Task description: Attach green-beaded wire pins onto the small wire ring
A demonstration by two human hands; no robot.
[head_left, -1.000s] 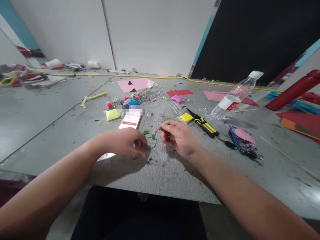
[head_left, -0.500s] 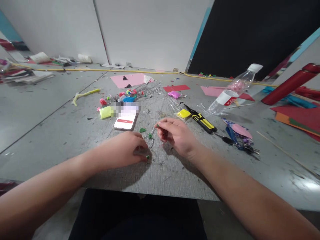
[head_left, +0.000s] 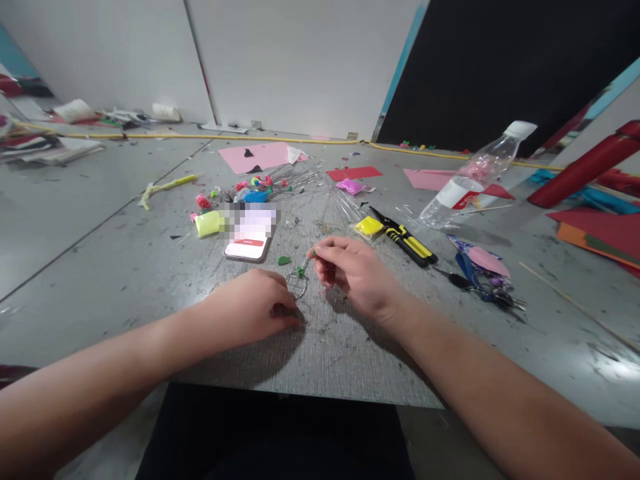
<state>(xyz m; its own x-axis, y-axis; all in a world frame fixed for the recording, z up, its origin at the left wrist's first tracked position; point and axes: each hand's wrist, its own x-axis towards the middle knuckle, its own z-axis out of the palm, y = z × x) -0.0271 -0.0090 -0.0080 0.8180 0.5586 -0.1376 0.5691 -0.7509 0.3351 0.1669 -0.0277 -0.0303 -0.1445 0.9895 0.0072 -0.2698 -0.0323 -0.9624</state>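
Note:
My right hand (head_left: pixel 353 272) pinches the upper end of a thin wire piece (head_left: pixel 300 277) that carries small green clay bits and a loop at its lower end. My left hand (head_left: pixel 255 308) rests on the grey board (head_left: pixel 330 347) with its fingers curled down beside the wire loop; its fingertips press on the board, and whether they hold anything I cannot tell. A small green clay leaf (head_left: pixel 284 260) lies just beyond the hands, in front of a phone (head_left: pixel 250 237).
Yellow-handled pliers (head_left: pixel 406 239), yellow clay packs (head_left: pixel 369 227), a plastic bottle (head_left: pixel 470 180), blue scissors with pink paper (head_left: pixel 480 270), a bundle of wires (head_left: pixel 320 193), coloured clay bits (head_left: pixel 250 190), pink and red paper sheets and a red tube (head_left: pixel 585 170) lie around the board.
My left hand has slid slightly forward and down over the small green bit near the wire loop. The right hand holds its pinch; the view has shifted a little.

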